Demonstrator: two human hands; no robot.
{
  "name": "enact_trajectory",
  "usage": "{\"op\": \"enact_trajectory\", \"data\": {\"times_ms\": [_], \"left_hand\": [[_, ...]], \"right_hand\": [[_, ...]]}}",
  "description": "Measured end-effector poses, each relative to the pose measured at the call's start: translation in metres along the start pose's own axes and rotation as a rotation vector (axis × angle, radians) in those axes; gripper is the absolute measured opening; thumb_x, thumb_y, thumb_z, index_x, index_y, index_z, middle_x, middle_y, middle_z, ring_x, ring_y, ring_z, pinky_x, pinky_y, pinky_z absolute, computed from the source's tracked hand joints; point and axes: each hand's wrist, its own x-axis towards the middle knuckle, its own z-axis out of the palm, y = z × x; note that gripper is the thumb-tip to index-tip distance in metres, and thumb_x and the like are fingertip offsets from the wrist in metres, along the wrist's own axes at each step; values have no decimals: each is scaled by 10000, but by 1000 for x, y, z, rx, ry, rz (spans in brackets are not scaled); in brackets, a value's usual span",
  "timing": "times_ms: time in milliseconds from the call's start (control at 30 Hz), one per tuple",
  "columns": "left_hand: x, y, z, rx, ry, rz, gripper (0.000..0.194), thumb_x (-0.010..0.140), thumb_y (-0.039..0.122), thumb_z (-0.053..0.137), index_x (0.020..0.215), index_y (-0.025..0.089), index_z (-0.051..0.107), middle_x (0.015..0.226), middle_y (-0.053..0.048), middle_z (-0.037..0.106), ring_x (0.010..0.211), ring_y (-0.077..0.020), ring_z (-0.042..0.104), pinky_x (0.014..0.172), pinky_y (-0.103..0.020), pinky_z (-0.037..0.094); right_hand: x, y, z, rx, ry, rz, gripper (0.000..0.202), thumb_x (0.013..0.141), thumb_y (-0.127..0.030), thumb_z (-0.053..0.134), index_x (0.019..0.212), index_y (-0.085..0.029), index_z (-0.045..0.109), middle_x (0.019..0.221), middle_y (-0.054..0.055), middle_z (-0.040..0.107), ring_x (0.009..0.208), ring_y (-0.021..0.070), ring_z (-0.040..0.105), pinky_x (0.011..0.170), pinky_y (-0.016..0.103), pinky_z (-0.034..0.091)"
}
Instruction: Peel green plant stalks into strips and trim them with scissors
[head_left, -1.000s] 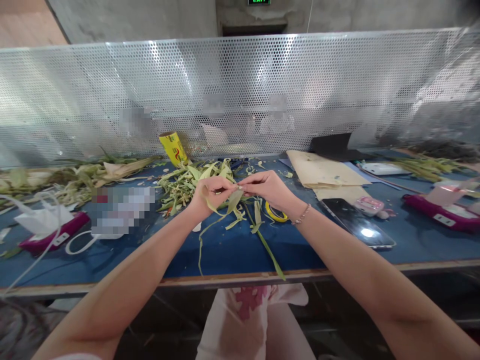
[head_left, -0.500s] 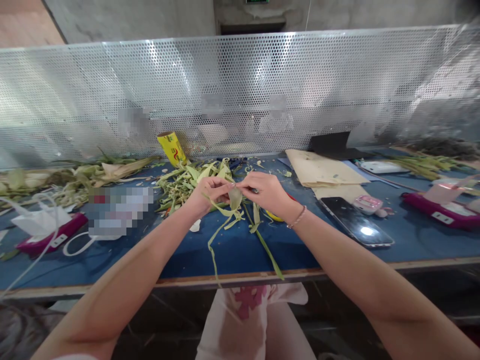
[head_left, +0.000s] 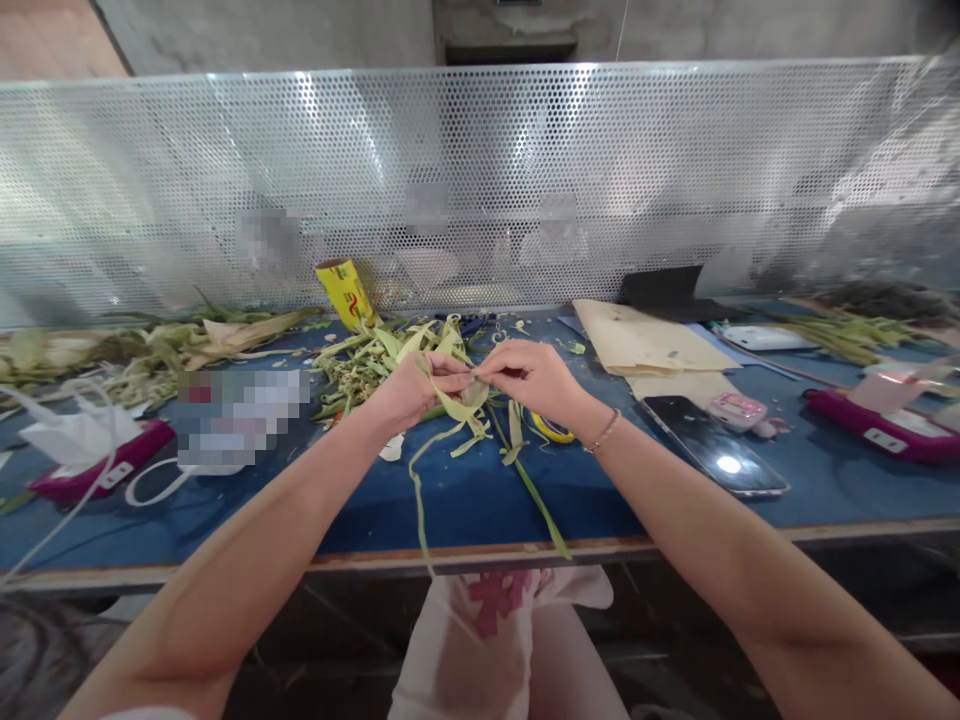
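My left hand (head_left: 417,392) is closed in a pinch on a pale green corn husk piece (head_left: 466,404), whose loose strips hang below the fingers. One long thin strip (head_left: 418,495) trails down toward the table's front edge. My right hand (head_left: 538,378), with a bracelet at the wrist, pinches at the top of the same piece, its fingertips meeting the left ones. What lies exactly between the fingertips is hidden. Behind my left hand spreads a heap of husk strips (head_left: 360,372). A green strip (head_left: 536,495) lies below my right hand, near a yellow ring-shaped thing (head_left: 553,430).
A yellow tube (head_left: 345,294) leans near the perforated metal screen (head_left: 480,130). At right lie brown paper (head_left: 651,338), a phone (head_left: 709,445), a pink case (head_left: 737,410) and a magenta power strip (head_left: 885,425). Another power strip (head_left: 105,465) and more husks (head_left: 157,365) are at left.
The held husk piece has turned and folded lower between my hands. My right hand has shifted slightly, and more of the yellow ring shows beneath it.
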Motion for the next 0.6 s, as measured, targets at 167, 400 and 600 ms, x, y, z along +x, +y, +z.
{"op": "enact_trajectory", "data": {"times_ms": [167, 400, 600], "left_hand": [[2, -4, -1, 259, 18, 151, 142, 549, 195, 693, 642, 113, 623, 501, 18, 587, 444, -58, 528, 469, -177, 445], [3, -8, -1, 447, 10, 300, 104, 646, 232, 599, 670, 131, 611, 554, 11, 604, 478, -65, 537, 493, -187, 454], [0, -3, 0, 467, 8, 290, 123, 655, 249, 595, 677, 129, 612, 524, 14, 594, 449, -61, 528, 458, -167, 437]], "right_hand": [[2, 1, 2, 116, -56, 289, 127, 704, -258, 580, 708, -157, 658, 677, 30, 637, 602, 103, 577, 562, 228, 471], [3, 0, 0, 237, -69, 417, 114, 675, -240, 590, 708, -152, 655, 659, 29, 657, 586, 105, 602, 581, 232, 497], [2, -1, -2, 134, -70, 318, 122, 709, -227, 558, 737, -159, 654, 694, 21, 646, 602, 95, 585, 590, 227, 478]]}}
